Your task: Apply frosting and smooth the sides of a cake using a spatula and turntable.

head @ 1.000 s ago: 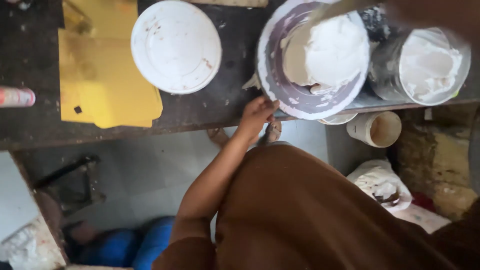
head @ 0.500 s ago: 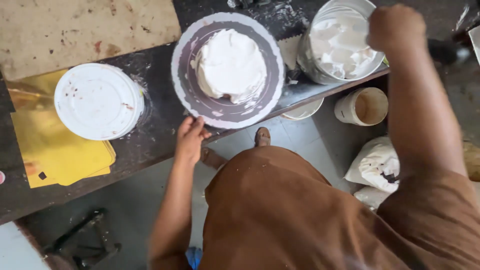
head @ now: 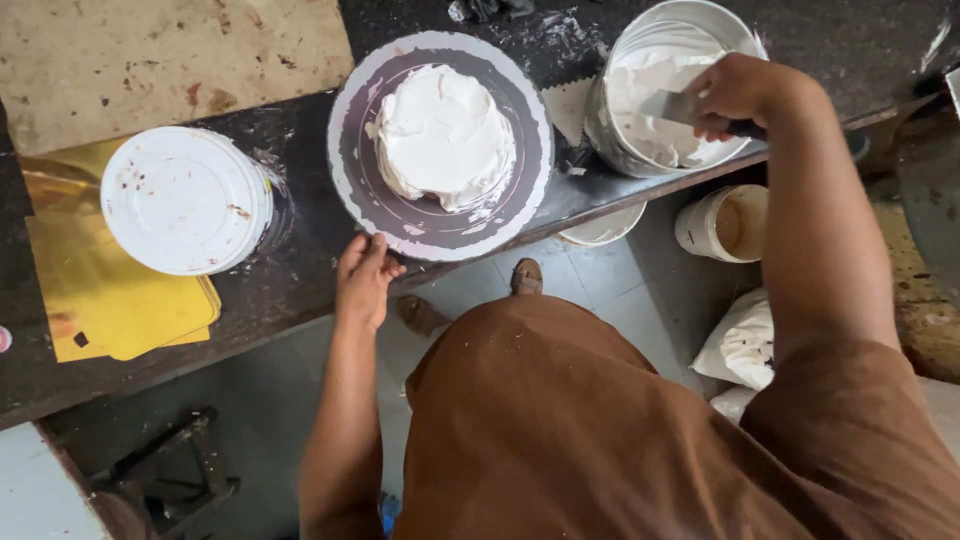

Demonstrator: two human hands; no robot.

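A: What surface am I looking at from here?

B: A dark, smeared counter point(head: 300, 290) above a grey tiled floor point(head: 250, 400), with a pale worn board point(head: 150, 60) at the far left. I count 1 turntable point(head: 440, 225), 1 cake point(head: 445, 135), 1 metal bowl point(head: 610, 125), 1 stack of white round boards point(head: 185, 200) and some yellow boards point(head: 110, 300).

A: And the hands?

B: I see the left hand point(head: 362, 275) with its fingers loosely curled on the turntable's near rim; the stack sits to the left of them. The right hand point(head: 735, 95) is closed around a spatula point(head: 675, 108), its blade lying in the white cream inside the bowl.

A: The cake?

B: It sits mid-turntable, just beyond the left fingers: round, coated in rough white cream, unevenly ridged. 2 tubs point(head: 725, 222) stand on the floor below the right fingers.
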